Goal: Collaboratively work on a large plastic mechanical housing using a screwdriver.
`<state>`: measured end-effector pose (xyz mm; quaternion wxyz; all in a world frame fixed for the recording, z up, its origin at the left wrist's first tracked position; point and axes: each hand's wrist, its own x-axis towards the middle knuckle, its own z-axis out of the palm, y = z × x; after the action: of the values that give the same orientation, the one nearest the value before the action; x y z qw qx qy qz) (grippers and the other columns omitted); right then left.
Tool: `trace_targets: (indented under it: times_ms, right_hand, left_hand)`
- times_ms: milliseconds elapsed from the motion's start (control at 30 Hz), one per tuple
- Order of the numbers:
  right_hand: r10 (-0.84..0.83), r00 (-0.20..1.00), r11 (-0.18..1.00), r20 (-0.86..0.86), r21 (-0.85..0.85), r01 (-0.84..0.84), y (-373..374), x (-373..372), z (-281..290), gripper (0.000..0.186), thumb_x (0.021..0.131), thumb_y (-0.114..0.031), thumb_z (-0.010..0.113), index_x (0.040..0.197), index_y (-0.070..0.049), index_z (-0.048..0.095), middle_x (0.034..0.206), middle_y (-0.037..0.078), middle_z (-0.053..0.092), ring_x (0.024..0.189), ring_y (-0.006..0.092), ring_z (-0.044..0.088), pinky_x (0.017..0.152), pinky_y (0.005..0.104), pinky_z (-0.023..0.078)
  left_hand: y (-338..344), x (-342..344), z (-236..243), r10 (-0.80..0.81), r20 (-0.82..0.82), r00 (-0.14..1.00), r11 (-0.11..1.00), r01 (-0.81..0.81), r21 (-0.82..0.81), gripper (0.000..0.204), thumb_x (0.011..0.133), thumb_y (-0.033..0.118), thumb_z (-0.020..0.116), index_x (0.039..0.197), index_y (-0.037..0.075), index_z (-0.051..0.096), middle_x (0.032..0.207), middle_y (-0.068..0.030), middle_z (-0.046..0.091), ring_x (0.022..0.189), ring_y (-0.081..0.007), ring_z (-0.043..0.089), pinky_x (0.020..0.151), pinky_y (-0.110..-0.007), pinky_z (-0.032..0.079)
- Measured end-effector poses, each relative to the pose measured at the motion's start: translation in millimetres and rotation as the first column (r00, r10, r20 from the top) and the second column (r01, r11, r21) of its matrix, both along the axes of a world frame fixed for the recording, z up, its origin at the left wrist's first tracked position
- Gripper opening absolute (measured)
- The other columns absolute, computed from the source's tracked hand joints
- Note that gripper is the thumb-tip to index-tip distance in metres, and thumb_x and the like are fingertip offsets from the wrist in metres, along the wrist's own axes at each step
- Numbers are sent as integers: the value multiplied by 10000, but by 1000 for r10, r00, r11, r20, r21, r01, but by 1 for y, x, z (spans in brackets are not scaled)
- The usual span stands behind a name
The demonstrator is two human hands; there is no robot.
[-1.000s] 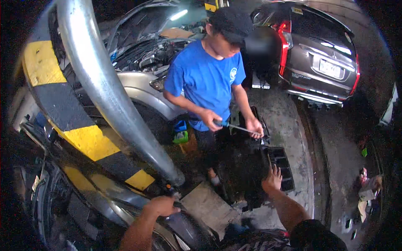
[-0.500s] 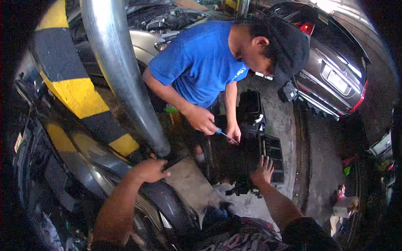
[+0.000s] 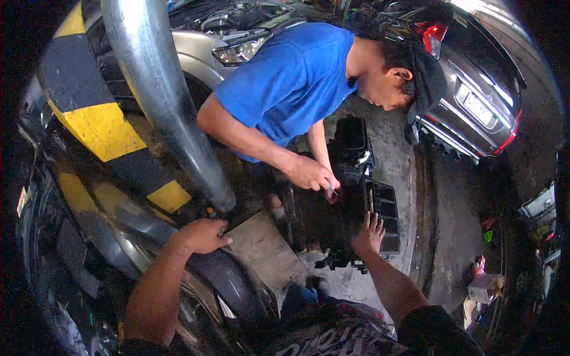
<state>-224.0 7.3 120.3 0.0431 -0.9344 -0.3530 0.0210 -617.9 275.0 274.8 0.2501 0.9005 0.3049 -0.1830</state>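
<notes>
My right hand (image 3: pixel 369 234) lies with its fingers stretched out on a black plastic housing (image 3: pixel 387 207) with a row of rectangular openings. My left hand (image 3: pixel 203 236) is over the dark car fender (image 3: pixel 228 276), thumb apart from the fingers; nothing shows in it, and some fingertips are hidden. Across the housing, a co-worker in a blue shirt (image 3: pixel 291 77) and dark cap bends over it. In the co-worker's hand (image 3: pixel 310 173) is a screwdriver (image 3: pixel 333 189), its tip directed at the housing. The housing's dark middle shows little detail.
A thick metal pipe (image 3: pixel 157 89) slants down beside a yellow-and-black striped beam (image 3: pixel 98 127) at left. A brown flat board (image 3: pixel 266 240) lies near my left hand. One silver car (image 3: pixel 199 53) stands behind the co-worker, a dark car (image 3: pixel 469 89) at far right. A cardboard box (image 3: pixel 484 289) sits lower right.
The co-worker has leaned further right, and the screwdriver hand has moved right, closer to the other hand. My right hand stays on the housing; my left hand has barely shifted.
</notes>
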Motion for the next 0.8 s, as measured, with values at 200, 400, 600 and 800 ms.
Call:
trace_targets:
  times_ms: [200, 400, 600, 800]
  right_hand:
    - [8, 999, 1000, 32, 20, -8, -1, -1, 0, 902, 789, -281, 619, 1543, -89, 161, 1564, 248, 206, 1425, 509, 193, 1124, 655, 186]
    - [-9, 1000, 1000, 19, -19, 9, -1, 0, 3, 886, 799, -291, 607, 1543, -93, 170, 1569, 251, 203, 1432, 500, 188, 1125, 653, 186]
    - [-5, 1000, 999, 22, -34, 6, 0, -1, 4, 911, 798, -306, 636, 1544, -82, 164, 1568, 245, 206, 1439, 477, 191, 1138, 622, 192]
    - [-11, 1000, 999, 28, -46, 12, 0, -2, 6, 921, 807, -323, 658, 1539, -66, 163, 1556, 245, 222, 1437, 475, 189, 1145, 605, 189]
  left_hand:
    - [-2, 4, 9, 12, -81, 997, 1000, -11, 12, 669, 900, 451, 607, 1356, -27, 497, 1287, -263, 578, 1227, -394, 539, 1055, -431, 409]
    - [-6, 5, 13, 5, -63, 998, 999, -2, 50, 661, 904, 467, 595, 1341, -23, 513, 1284, -271, 575, 1219, -400, 542, 1048, -437, 417]
    - [-2, 3, 11, -23, -63, 998, 999, 25, 39, 644, 907, 466, 591, 1313, -30, 532, 1245, -277, 595, 1170, -416, 570, 1017, -451, 444]
    - [-1, 3, 7, -42, -42, 998, 998, 44, 50, 635, 907, 469, 588, 1296, -31, 546, 1227, -286, 597, 1149, -417, 580, 1002, -455, 451]
